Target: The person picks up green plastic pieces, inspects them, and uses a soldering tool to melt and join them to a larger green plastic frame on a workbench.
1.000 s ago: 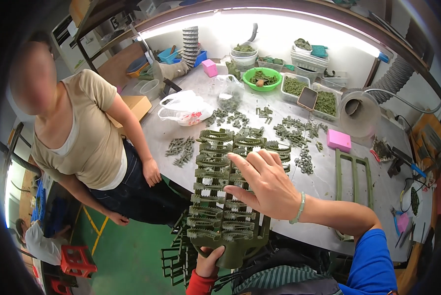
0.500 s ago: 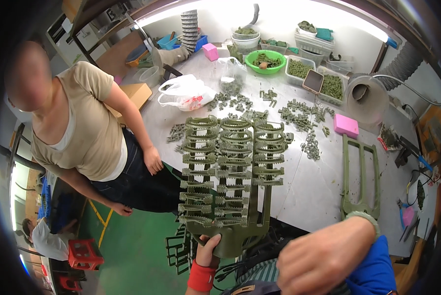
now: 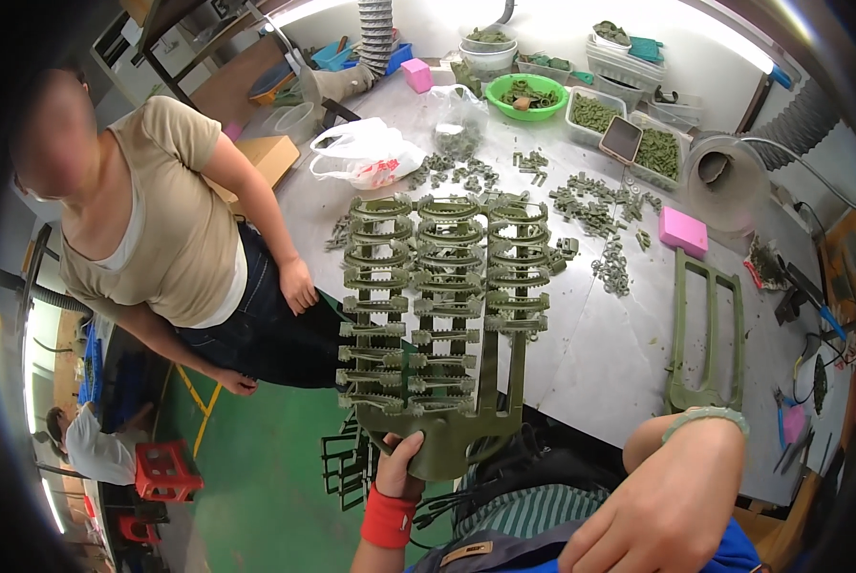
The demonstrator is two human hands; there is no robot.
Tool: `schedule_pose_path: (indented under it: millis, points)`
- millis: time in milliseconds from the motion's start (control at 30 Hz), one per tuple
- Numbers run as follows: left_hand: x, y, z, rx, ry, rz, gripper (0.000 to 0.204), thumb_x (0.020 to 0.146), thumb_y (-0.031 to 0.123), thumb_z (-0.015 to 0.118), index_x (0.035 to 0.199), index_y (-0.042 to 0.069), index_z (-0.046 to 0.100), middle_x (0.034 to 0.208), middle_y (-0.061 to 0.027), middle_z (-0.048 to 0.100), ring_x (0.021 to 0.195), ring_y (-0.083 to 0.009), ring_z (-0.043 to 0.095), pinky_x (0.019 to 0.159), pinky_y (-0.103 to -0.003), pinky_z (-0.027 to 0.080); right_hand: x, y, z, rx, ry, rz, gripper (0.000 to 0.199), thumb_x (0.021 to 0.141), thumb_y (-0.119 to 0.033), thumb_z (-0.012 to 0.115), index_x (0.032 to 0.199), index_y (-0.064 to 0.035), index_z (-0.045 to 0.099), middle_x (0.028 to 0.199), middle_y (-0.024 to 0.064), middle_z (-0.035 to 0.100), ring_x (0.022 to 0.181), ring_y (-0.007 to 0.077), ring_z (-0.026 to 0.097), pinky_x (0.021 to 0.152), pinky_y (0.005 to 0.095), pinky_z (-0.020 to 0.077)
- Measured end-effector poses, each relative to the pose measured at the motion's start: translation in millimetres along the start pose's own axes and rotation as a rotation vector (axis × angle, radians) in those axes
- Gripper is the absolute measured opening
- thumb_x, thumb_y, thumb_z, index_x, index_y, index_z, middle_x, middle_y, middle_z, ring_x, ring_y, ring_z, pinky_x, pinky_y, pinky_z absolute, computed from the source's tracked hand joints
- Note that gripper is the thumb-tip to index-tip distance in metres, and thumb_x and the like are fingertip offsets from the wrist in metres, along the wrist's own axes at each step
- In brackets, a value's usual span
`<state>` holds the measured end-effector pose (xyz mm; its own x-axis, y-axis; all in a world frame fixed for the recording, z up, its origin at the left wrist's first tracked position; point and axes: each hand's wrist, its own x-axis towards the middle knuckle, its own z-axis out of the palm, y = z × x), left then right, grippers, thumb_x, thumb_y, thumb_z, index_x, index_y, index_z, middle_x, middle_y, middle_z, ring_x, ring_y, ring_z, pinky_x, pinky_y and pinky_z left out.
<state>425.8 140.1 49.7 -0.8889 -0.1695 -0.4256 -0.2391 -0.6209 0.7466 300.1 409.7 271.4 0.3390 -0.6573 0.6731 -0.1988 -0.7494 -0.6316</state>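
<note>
Now gripping an olive-green, plastic-looking slotted rack of toothed oval green pieces at mid-view, before the grey metal-looking table, with the left hand closed around the handle near 7 o'clock, thumb on top. Out at 4 o'clock, with the right hand loosely bent, fingertips cut off, so no telling whether pinching anything! Probably stiff but top-heavy, small pieces liable to shake loose: best taken by the solid base at 6 o'clock, supporting 12.
</note>
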Motion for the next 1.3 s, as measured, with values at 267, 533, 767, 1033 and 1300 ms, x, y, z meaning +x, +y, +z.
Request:
schedule_pose_path:
  millis: [267,533,767,1033,1300]
  points:
    - [5.4,-0.8,11.5,-0.120,-0.029,0.034,0.038,0.087,0.003,0.059,0.125,0.000,0.054,0.116,-0.0154,0.064,0.104,-0.0267,0.065,0.090,-0.038,0.053,-12.5,9.8,-7.7,0.109,0.095,-0.191,0.034,0.099,-0.023,0.053,0.070,-0.0058,0.058,0.070,0.0055,0.054,0.067,0.0224,0.057,0.084,0.0392,0.0501]
    - [2.2,-4.4,8.0,-0.093,0.026,0.025,0.040,0.086,0.001,0.059,0.126,0.000,0.053,0.117,-0.0160,0.063,0.103,-0.0270,0.064,0.090,-0.039,0.053,-35.5,20.6,-36.0,-0.193,0.336,0.042,0.024,0.084,-0.019,0.078,0.086,0.0028,0.070,0.075,0.0082,0.062,0.068,0.0225,0.058,0.070,0.0392,0.0518]
    - [9.1,-10.7,3.9,0.025,0.037,0.054,0.047,0.083,0.012,0.060,0.127,0.001,0.052,0.117,-0.0154,0.063,0.103,-0.0290,0.065,0.091,-0.042,0.054,-23.0,24.8,-30.1,-0.178,0.354,-0.075,0.018,0.088,-0.015,0.072,0.083,0.0019,0.068,0.075,0.0078,0.062,0.067,0.0241,0.058,0.071,0.0384,0.0512]
    - [12.1,-10.6,0.7,0.007,0.018,0.023,0.048,0.082,0.013,0.061,0.128,0.003,0.053,0.118,-0.0142,0.063,0.104,-0.0295,0.064,0.091,-0.043,0.054,-22.1,30.6,-17.6,0.083,0.187,-0.186,0.028,0.098,-0.023,0.058,0.083,-0.0004,0.063,0.073,0.0088,0.054,0.067,0.0269,0.056,0.074,0.0370,0.0501]
    - [10.5,-14.0,2.0,-0.025,0.043,0.038,0.048,0.082,0.012,0.061,0.128,0.004,0.053,0.118,-0.0144,0.063,0.103,-0.0302,0.065,0.090,-0.044,0.055,-45.6,49.0,20.6,0.327,0.245,-0.207,0.048,0.101,-0.024,0.040,0.061,-0.0018,0.026,0.063,0.0178,0.029,0.061,0.0392,0.037,0.059,0.0464,0.0335]
